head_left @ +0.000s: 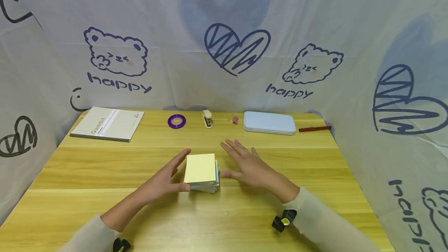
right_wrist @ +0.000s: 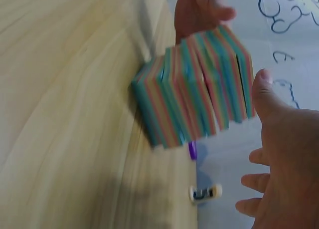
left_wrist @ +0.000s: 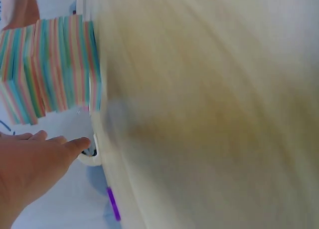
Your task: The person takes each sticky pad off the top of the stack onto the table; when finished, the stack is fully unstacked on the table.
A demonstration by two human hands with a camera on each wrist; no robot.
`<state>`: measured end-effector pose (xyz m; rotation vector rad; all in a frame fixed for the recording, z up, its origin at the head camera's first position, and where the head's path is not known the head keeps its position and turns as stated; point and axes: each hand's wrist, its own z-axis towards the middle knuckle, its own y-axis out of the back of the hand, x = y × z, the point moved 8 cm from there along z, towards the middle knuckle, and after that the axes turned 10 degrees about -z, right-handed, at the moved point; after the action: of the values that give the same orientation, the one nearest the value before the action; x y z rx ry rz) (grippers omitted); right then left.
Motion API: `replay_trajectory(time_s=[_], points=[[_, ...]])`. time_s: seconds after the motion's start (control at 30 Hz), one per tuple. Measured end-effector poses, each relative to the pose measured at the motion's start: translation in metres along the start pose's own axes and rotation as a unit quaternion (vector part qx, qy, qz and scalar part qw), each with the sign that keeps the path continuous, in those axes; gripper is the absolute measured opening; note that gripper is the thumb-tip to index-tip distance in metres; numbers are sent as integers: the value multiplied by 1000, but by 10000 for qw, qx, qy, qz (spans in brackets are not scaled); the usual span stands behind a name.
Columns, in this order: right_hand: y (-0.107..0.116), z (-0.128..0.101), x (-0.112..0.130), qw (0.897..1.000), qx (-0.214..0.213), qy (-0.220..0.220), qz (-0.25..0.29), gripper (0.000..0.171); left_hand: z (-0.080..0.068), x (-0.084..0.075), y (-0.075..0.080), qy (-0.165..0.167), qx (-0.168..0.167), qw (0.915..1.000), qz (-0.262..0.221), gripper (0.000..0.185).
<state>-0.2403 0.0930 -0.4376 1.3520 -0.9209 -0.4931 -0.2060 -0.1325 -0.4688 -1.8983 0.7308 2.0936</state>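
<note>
A tall, uneven stack of sticky notes (head_left: 200, 168) stands on the table in the middle of the head view, pale yellow on top. Its sides show pink, blue, green and cream layers in the right wrist view. On the left of the stack is my left hand (head_left: 158, 184), fingers spread, the thumb tip right at the near left corner. My right hand (head_left: 252, 169) hovers to the right of the stack with its fingers extended and nothing in it; a small gap separates its thumb from the notes.
Along the table's (head_left: 105, 209) back edge lie a notebook (head_left: 108, 124), a purple tape roll (head_left: 176, 121), a small white stapler (head_left: 207, 119), pink binder clips (head_left: 234, 119), a light blue case (head_left: 269, 123) and a dark red pen (head_left: 315, 128). A printed cloth (head_left: 168, 65) hangs behind.
</note>
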Motion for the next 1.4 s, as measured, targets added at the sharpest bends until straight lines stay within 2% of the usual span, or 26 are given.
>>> replay_trajectory(time_s=[0.3,0.43,0.6,0.73,1.07,1.4], points=[[1,18,44,9962,87,697,521,101,6,4,-10,25,-188,9977,-651,105],[0,22,55,9940,128,781,749,105,6,5,-11,139,-346,9968,-709,101],[-1,24,61,9926,-29,863,852,104,8,9,-11,324,-461,9960,-687,95],[-1,24,62,9917,-142,854,955,98,8,10,-11,459,-537,9951,-696,92],[-1,24,58,9891,-174,810,1220,93,8,11,-11,517,-531,9950,-662,92],[11,25,32,9876,-343,548,1433,92,10,9,-12,342,-477,9960,-669,90]])
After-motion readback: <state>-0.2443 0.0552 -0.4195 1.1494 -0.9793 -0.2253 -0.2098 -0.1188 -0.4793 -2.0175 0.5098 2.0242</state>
